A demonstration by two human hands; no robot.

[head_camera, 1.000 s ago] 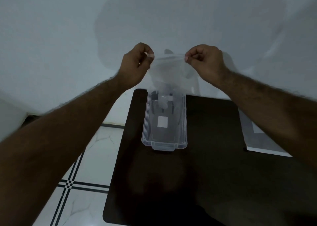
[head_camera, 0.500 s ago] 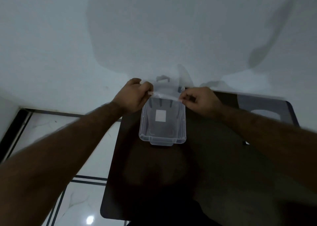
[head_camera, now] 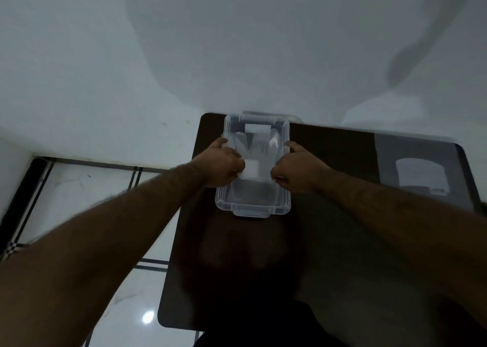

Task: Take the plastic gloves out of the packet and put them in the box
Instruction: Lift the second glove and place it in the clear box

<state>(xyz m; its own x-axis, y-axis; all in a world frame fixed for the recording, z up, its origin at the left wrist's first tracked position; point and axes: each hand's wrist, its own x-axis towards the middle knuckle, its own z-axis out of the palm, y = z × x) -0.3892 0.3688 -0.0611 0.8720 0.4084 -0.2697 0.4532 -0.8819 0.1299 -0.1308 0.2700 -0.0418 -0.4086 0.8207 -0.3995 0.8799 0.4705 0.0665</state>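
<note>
I have both hands over the box [head_camera: 253,204], which sits on the dark table [head_camera: 342,241] near its far left corner. My left hand [head_camera: 222,166] is at the box's left wall and my right hand [head_camera: 297,170] at its right wall, each closed in a pinch on one edge of a thin clear glove [head_camera: 257,149]. The film is stretched between my fists and sags toward the far end of the box, so it looks partly down inside already; it is so transparent and blurred that I cannot tell exactly where its edges lie or whether it touches the floor of the box.

I hold it wide, one corner per hand, because a film this limp would crumple or cling to itself if gripped in one place. Spread out, it should lie flat along the length of the box. I keep my knuckles low, level with the rim, so the glove has little room to drift when I let go.

The packet [head_camera: 419,172] lies well to the right of the box, at the table's far right end, out of the way of my arms.

My judgement is that this glove is nearly placed; what is left is to loosen both pinches together.
</note>
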